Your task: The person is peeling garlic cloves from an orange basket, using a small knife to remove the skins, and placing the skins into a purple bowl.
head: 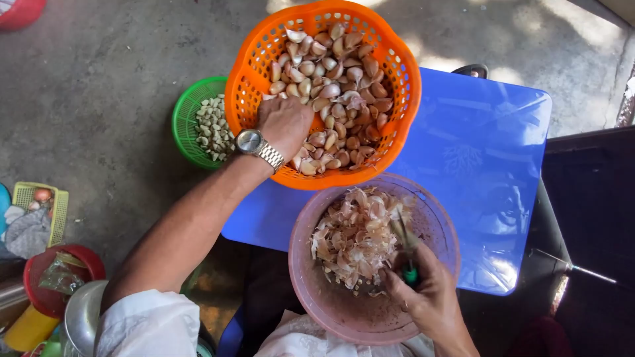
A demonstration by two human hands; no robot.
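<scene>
My left hand, with a metal wristwatch on the wrist, reaches into an orange basket full of unpeeled garlic cloves; its fingers are buried among them. My right hand grips a small knife with a green handle over a pink basin that holds papery garlic skins. A green basket with peeled cloves stands left of the orange one.
The orange basket rests on a blue plastic table above a concrete floor. At the lower left are a red bowl, a small yellow-green crate, a metal pot and a yellow cup.
</scene>
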